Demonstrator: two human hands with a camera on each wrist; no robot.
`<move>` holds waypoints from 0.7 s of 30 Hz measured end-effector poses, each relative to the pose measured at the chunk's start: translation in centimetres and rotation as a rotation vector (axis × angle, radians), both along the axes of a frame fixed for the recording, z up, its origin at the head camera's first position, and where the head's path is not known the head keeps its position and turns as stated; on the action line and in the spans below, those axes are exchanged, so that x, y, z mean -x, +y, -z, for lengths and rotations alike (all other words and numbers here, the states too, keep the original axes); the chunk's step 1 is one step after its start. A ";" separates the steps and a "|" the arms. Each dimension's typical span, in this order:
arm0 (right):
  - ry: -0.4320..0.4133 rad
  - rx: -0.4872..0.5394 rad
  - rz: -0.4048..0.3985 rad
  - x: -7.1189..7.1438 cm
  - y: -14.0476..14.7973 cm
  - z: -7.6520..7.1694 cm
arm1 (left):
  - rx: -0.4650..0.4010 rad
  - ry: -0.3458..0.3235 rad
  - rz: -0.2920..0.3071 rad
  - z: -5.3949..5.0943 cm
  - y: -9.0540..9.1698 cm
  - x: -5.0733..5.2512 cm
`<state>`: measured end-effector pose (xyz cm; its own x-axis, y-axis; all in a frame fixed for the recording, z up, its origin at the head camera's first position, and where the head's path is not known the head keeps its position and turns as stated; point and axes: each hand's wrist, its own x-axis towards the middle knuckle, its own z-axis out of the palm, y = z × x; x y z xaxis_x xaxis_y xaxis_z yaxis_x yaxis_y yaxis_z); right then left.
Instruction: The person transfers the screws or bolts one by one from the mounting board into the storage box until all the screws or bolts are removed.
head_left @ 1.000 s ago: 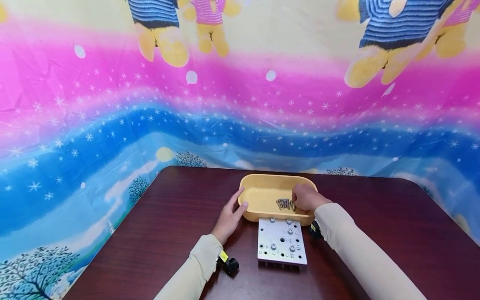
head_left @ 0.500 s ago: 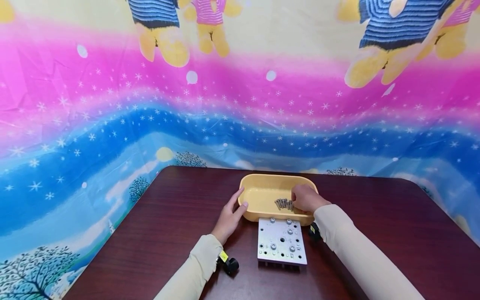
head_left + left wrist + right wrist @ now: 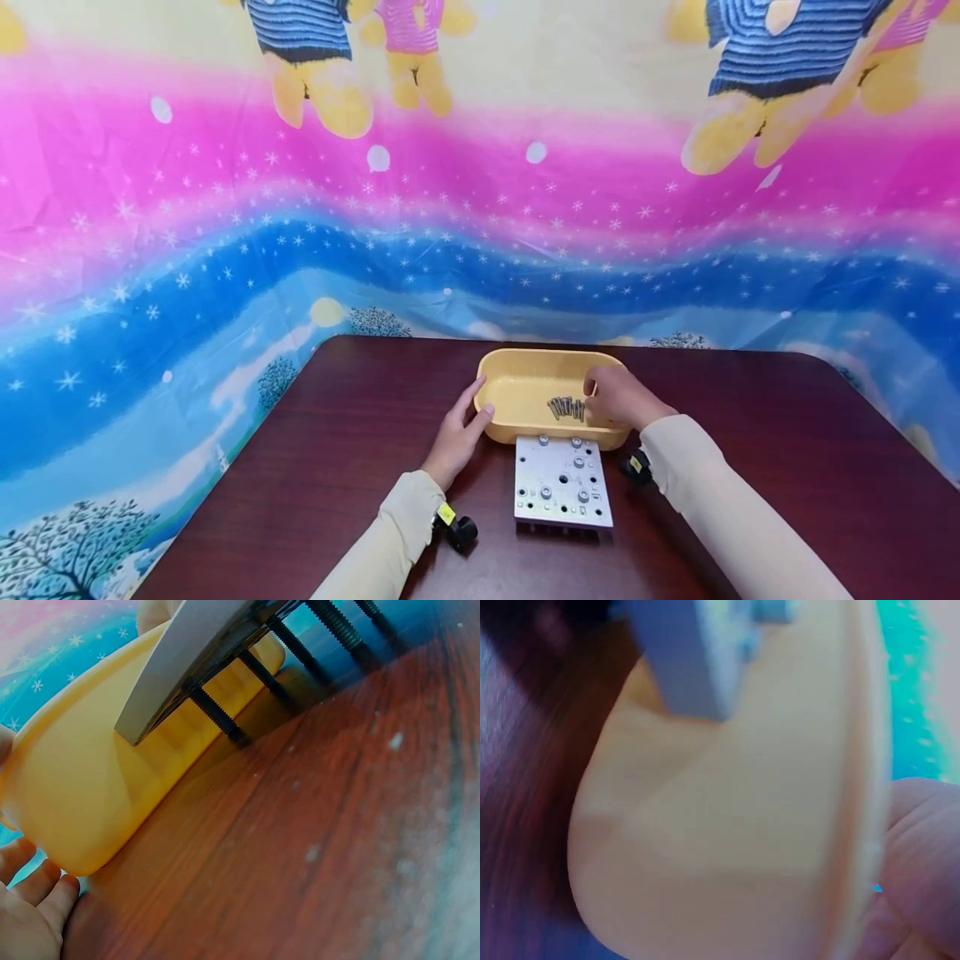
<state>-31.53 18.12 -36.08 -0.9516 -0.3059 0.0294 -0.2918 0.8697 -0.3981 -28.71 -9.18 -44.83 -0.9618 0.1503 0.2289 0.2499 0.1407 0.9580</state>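
Observation:
A pale yellow tray (image 3: 517,433) stands on the table, with several small metal screws (image 3: 566,408) lying in its right half. My left hand (image 3: 453,437) touches the tray's left end, fingers fairly straight, thumb at the near corner of the rim. Over the tray's right end reaches my right hand (image 3: 618,396), its fingers bent, just right of the screws. Whether its fingertips pinch a screw is hidden. A silver metal plate (image 3: 551,492) with holes and several screw heads sits against the tray's near side. In the left wrist view, threaded screw shanks (image 3: 214,711) stick out beneath it.
The dark red-brown table (image 3: 360,408) has rounded far corners. Behind it hangs a printed cloth (image 3: 450,225) with snowflakes and bears. A small black camera (image 3: 462,532) is strapped at the left wrist, another (image 3: 636,467) at the right.
My right hand shifts slightly right and its bent fingers draw a little away from the screws. The screws have slid slightly left. My left hand stays at the tray's end.

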 end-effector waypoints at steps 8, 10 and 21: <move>0.087 0.180 0.045 -2.7 0.6 0.3 | -0.012 -0.028 0.009 -1.0 0.0 -1.2; 0.106 0.246 0.042 -3.5 0.6 0.5 | -0.022 -0.020 0.023 -1.6 0.0 -1.7; 0.338 0.709 0.210 -6.2 1.7 2.3 | 0.011 -0.028 -0.009 0.0 0.0 -0.2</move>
